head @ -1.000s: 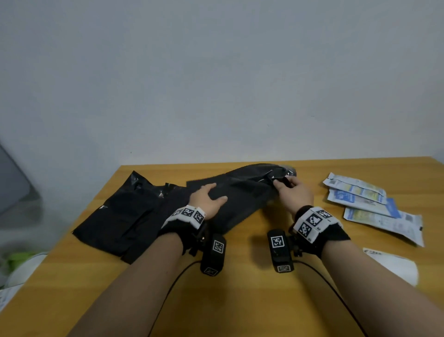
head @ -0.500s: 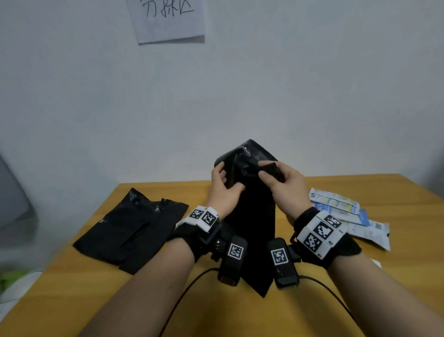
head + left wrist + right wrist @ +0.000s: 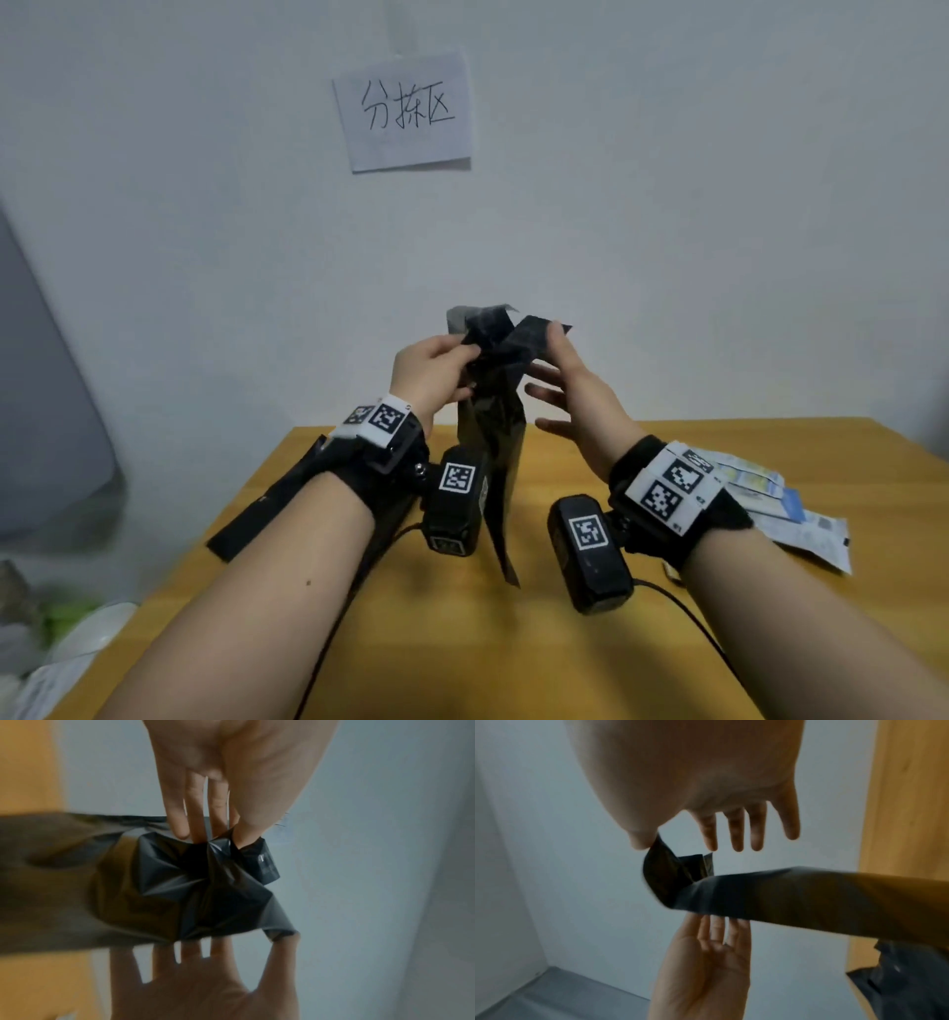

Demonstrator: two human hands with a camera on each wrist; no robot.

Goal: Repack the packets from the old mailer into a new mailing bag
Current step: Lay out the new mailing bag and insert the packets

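Black mailing bag (image 3: 493,411) aloft between both grips, left hand (image 3: 426,372) and right hand (image 3: 575,390) pinching its mouth

Pale grey wall (image 3: 667,205) – handwritten paper sign (image 3: 408,110) (taped up), wooden table (image 3: 719,452), grey floor (image 3: 564,994)

My wooden table (image 3: 590,642) carries a fanned stack of white-and-blue packets (image 3: 780,509) at its right edge. A flat black mailer (image 3: 267,514) lies on its left side, partly hidden behind my left forearm and wrist strap.
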